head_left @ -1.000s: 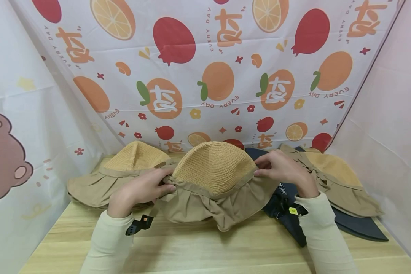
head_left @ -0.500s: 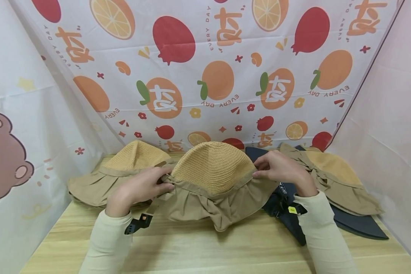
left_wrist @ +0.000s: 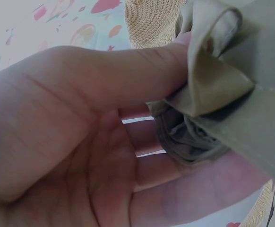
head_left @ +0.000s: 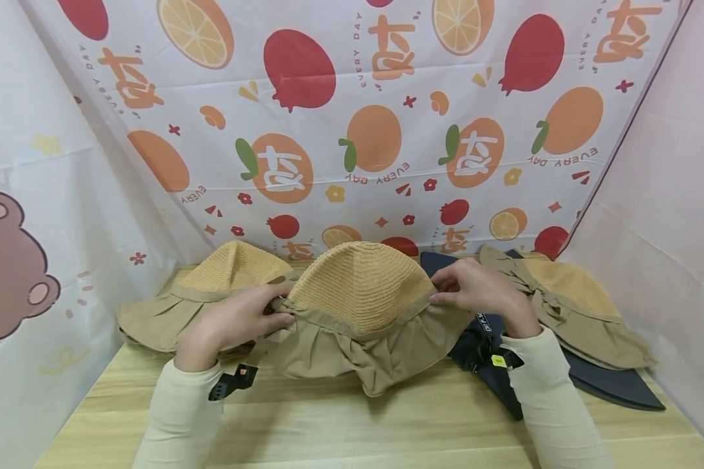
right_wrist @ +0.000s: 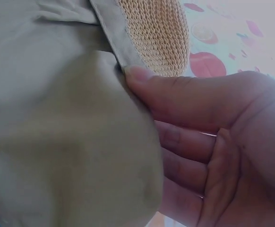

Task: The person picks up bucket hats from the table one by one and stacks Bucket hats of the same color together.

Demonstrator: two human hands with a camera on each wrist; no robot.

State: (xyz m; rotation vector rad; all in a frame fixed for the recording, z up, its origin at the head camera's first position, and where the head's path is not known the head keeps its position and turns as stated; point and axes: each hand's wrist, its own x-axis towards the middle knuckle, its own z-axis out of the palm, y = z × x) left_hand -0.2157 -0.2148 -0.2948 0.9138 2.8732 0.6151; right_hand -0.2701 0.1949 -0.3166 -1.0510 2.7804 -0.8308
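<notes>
Both hands hold up a sun hat (head_left: 360, 286) with a yellow knitted crown and a ruffled khaki brim, in the middle of the head view. My left hand (head_left: 234, 319) pinches it where crown and brim meet, beside a fabric knot (left_wrist: 218, 71) that shows in the left wrist view. On the opposite side my right hand (head_left: 481, 290) grips the same seam, its thumb on the khaki band (right_wrist: 116, 35) and the other fingers behind the brim. The crown points up and the brim hangs down in folds over the table.
A similar sun hat (head_left: 229, 267) lies on the wooden table (head_left: 328, 430) at left. At right, another khaki-and-yellow hat (head_left: 581, 293) rests on dark navy hats (head_left: 616, 384). A fruit-print curtain (head_left: 364, 78) closes off the back.
The hat has shifted slightly left, both hands moving with it and keeping their grip. The other hats stay where they were.
</notes>
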